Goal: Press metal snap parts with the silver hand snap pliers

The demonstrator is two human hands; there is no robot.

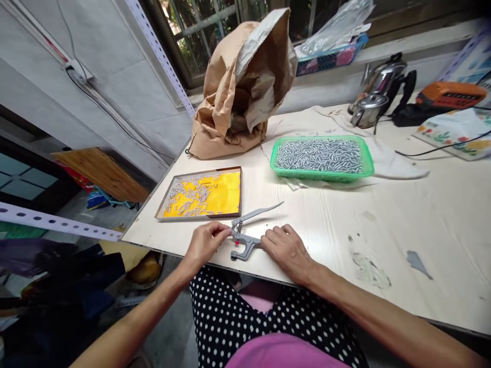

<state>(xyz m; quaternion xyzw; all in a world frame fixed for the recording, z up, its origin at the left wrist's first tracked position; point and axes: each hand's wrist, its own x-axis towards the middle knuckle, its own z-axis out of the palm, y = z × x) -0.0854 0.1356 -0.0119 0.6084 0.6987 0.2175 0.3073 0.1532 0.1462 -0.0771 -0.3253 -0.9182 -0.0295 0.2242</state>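
Grey snap-fastener pliers (249,240) with a coil spring and a small red part lie at the table's front edge, their upper handle spread away from the lower one. My right hand (287,250) is closed round the lower handle. My left hand (207,243) pinches with thumb and forefinger at the pliers' pivot end; whatever is between the fingertips is too small to make out. Just beyond my left hand is a shallow tray (238,191) with a yellow bottom, scattered with small metal pins (192,197). Farther back, a green plastic basket (322,176) is filled with similar metal pieces (318,155).
A large open brown paper bag (218,117) stands at the back left of the table (314,220). Toward the back right are a metal kettle (385,74), a small metal pot (369,110) and an orange-black device (448,97). A grey scrap (419,264) lies at right.
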